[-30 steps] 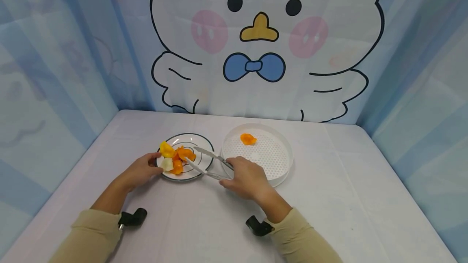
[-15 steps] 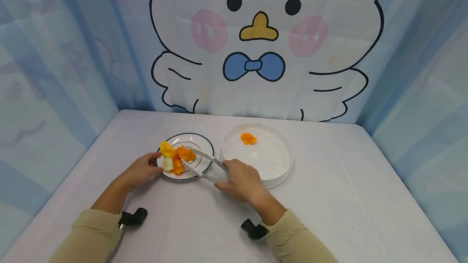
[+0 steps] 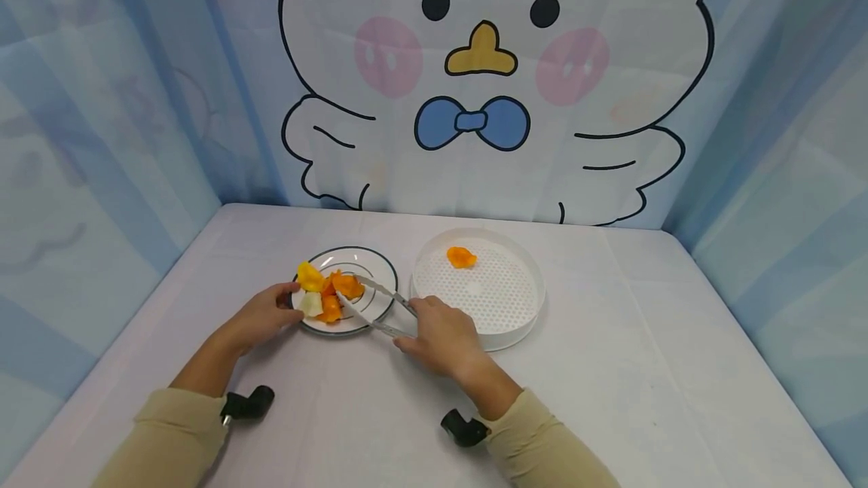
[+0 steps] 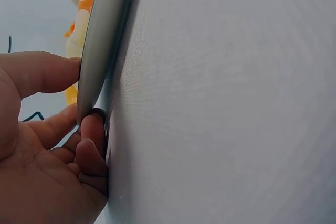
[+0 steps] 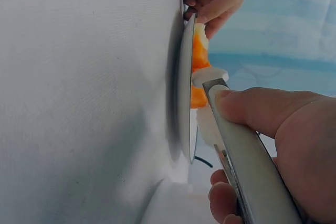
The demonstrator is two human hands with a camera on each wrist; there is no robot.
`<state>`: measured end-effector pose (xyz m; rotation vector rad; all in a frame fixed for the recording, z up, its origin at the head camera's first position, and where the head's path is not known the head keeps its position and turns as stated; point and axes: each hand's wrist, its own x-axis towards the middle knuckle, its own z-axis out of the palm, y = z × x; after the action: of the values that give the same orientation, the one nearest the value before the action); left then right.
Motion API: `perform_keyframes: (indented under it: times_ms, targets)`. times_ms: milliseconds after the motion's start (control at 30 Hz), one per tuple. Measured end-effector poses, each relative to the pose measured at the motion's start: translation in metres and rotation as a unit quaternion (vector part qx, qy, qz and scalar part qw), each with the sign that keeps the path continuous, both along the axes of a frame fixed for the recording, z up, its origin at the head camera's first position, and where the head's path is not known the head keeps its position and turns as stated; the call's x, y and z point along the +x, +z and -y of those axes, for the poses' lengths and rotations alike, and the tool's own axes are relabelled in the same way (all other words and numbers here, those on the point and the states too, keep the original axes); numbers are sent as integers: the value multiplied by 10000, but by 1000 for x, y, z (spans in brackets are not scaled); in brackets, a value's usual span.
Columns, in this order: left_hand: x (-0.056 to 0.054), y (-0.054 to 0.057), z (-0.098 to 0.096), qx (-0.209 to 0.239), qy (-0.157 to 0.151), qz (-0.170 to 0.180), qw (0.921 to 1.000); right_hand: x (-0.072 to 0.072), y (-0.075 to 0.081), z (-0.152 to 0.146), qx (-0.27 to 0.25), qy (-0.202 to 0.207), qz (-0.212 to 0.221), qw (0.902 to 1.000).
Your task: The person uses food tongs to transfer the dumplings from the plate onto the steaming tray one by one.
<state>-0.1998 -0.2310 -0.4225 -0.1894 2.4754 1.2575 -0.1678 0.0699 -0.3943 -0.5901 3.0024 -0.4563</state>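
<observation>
A small white plate [image 3: 376, 265] with a dark rim carries several orange, yellow and pale food pieces [image 3: 328, 293]. My left hand [image 3: 261, 316] grips the plate's near-left rim [image 4: 100, 51], thumb on top. My right hand [image 3: 437, 332] holds metal tongs [image 3: 369, 307], whose tips straddle an orange piece [image 3: 347, 286] on the plate. In the right wrist view my thumb presses the tongs' arm [image 5: 241, 161] beside the plate edge [image 5: 184, 87]. A round white perforated tray [image 3: 502, 292] at the right holds one orange piece [image 3: 461, 256].
The grey-white table [image 3: 610, 367] is walled by blue curtains and a cartoon duck backdrop [image 3: 481, 81]. The tray stands right next to the plate. Black wrist camera mounts [image 3: 247, 404] sit at both sleeves.
My right hand has slid left toward the plate, and the tongs' tips have moved in around the orange piece. The left hand and plate have stayed put.
</observation>
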Motion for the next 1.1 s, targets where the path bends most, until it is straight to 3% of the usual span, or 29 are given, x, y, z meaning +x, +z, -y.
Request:
perform_keyframes:
  times_ms: [200,467,700,1100]
  targets:
    - [-1,-2,1,7,-34,-39,10000,1,0,-1,-68,25,-94,9999]
    - [-1,-3,1,-44,-26,-19,10000,1,8,-12,-561,-76,-86,9984]
    - [-1,-2,0,-74,5,-37,10000,-5,14,-30,-1045,-324,-207,9938]
    - [0,-1,-1,-80,-8,-67,9999,-22,18,-78,-1254,-1043,-212,9864]
